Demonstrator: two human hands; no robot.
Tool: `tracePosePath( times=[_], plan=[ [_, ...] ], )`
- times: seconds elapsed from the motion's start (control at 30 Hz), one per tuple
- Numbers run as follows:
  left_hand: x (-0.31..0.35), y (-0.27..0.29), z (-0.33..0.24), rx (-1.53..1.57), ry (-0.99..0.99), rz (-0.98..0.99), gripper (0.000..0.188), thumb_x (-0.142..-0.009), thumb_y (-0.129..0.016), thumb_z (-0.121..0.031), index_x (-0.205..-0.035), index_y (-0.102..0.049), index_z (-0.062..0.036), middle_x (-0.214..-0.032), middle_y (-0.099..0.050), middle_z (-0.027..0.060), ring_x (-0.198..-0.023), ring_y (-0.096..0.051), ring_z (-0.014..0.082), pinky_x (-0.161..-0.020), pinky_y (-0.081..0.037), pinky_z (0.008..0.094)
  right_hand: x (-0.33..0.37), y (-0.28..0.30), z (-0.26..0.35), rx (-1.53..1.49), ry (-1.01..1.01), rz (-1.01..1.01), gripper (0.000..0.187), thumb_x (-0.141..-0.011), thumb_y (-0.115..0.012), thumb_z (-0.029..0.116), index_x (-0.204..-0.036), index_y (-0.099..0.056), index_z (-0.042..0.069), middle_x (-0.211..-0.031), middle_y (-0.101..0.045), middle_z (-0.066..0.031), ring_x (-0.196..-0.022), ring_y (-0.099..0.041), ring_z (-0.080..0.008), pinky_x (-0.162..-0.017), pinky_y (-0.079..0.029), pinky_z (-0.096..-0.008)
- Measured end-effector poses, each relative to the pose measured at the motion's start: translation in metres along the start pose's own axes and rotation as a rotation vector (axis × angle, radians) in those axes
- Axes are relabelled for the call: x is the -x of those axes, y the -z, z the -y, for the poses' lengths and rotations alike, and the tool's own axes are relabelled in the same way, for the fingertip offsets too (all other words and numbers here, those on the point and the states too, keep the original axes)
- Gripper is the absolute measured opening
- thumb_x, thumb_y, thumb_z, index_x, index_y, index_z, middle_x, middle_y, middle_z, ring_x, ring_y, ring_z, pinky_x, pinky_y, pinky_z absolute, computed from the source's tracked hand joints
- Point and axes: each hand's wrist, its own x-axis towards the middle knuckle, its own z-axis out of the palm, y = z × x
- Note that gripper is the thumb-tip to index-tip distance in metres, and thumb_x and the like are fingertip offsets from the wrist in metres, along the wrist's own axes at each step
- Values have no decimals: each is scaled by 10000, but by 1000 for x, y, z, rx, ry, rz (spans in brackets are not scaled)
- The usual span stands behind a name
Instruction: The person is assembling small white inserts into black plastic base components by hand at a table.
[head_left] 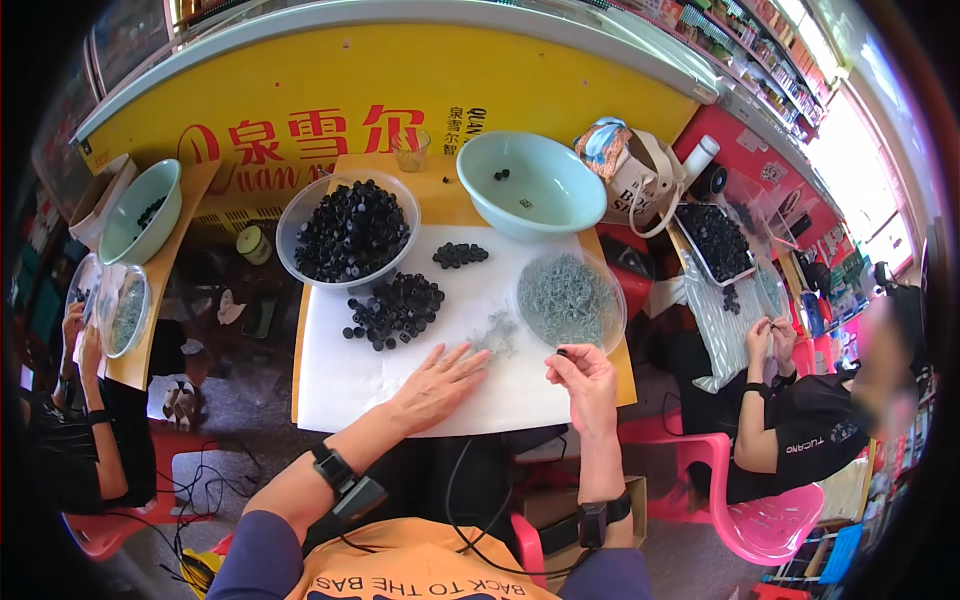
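My left hand point(438, 388) lies flat on a white sheet point(345, 395), its fingers stretched out beside a small scatter of thin grey-green pieces point(495, 335). Between thumb and fingertips, my right hand point(587, 385) pinches a small black piece point(562, 352) at the near edge of a round clear tray point(617, 318). Fine grey-green pieces point(568, 295), too small to make out singly, fill that tray. Left of centre is a loose heap of small black pieces point(395, 310), with a smaller cluster of black pieces point(460, 255) farther back.
A clear bowl point(287, 250) heaped with black pieces stands back left. Behind the sheet are a pale green basin point(580, 215) with few black pieces and a glass point(411, 150). A cloth bag point(635, 175) sits back right. People work at side tables, one person point(800, 430) on the right.
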Motion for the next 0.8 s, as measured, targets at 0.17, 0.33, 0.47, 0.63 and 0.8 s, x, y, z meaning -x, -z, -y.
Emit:
tracePosePath(
  times=[0.17,0.33,0.47,0.63,0.8],
  plan=[
    [24,7,11,75,107,-80,361,-919,-517,-115,-1273,-548,-47,-1427,-465,132,-1368,-375,317,-1145,-269,467,20,0,-38,11,-122,-39,155,-897,-668,72,-1015,-645,-27,-863,-700,-93,-695,-646,-120,-628,-511,-244],
    [17,11,8,228,222,-299,203,-835,-631,-76,-1031,-659,-30,-1124,-612,127,-1099,-560,319,-963,-436,423,24,3,-59,1063,440,-73,191,-822,-689,47,-1002,-653,-3,-884,-644,-105,-780,-633,-256,-694,-507,-341],
    [-7,12,7,294,249,-347,91,-814,-655,-63,-892,-686,-28,-938,-604,110,-907,-575,295,-811,-463,396,28,3,-55,1063,424,-10,183,-796,-695,42,-969,-648,2,-898,-614,-130,-847,-614,-313,-759,-500,-387],
    [-19,14,12,210,218,-186,102,-802,-650,-63,-889,-684,-23,-936,-597,119,-920,-575,299,-821,-465,382,23,12,-55,1005,315,70,198,-791,-700,41,-982,-648,25,-929,-615,-124,-856,-616,-313,-768,-501,-384],
    [-24,16,19,162,55,-133,126,-800,-607,-39,-903,-676,-15,-920,-584,134,-922,-567,304,-826,-461,381,21,7,-55,991,280,57,174,-779,-709,33,-946,-659,34,-914,-621,-120,-871,-618,-312,-763,-507,-376]
  ],
)
